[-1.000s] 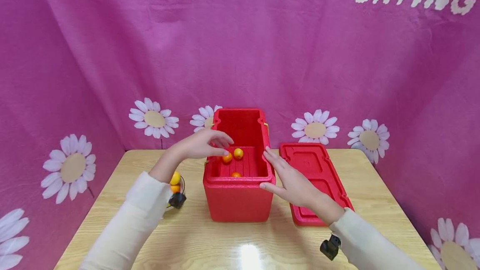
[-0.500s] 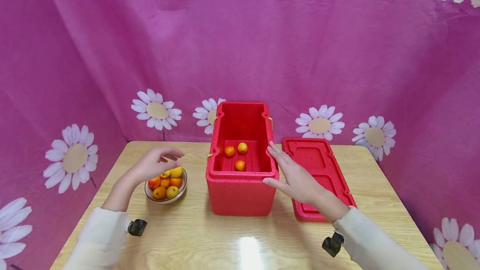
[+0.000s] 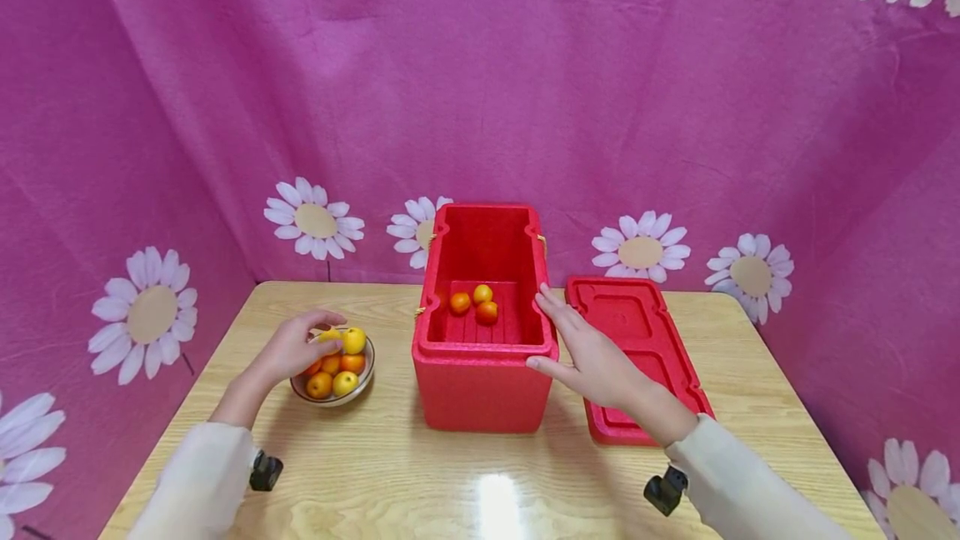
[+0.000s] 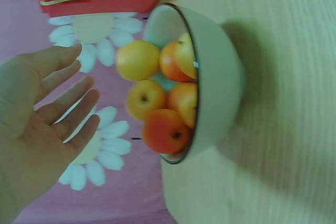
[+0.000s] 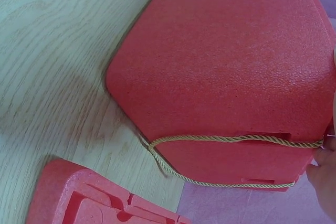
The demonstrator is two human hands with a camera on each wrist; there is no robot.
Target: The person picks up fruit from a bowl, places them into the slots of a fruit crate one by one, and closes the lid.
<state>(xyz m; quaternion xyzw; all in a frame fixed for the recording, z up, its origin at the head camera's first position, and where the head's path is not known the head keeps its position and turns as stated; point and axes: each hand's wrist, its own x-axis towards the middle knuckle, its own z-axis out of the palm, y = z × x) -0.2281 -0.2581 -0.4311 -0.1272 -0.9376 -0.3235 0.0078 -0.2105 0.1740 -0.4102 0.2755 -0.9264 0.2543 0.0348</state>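
A pale bowl [image 3: 363, 387] with a dark rim holds several small yellow, orange and red apples [image 4: 166, 131]. Above the bowl's left side hovers my left hand [image 3: 296, 346], fingers loosely bent. In the left wrist view that hand [image 4: 50, 111] is apart from the fruit, with nothing in it. A lidless red box [image 3: 482, 394] stands right of the bowl, and 3 apples [image 3: 487, 312] lie on its floor. My right hand [image 3: 600, 361] rests along the box's right rim with its fingers extended. Only a small part of this hand shows in the right wrist view.
The red lid [image 3: 626, 348] lies flat on the wooden table [image 3: 405, 482], right of the box. A gold cord [image 5: 220, 139] runs along the box's side. Behind the table hangs a purple curtain [image 3: 480, 90] with a daisy print.
My left hand has moved left from over the box to the bowl and come lower. One apple in the box has rolled back toward the others. My right hand stays on the rim.
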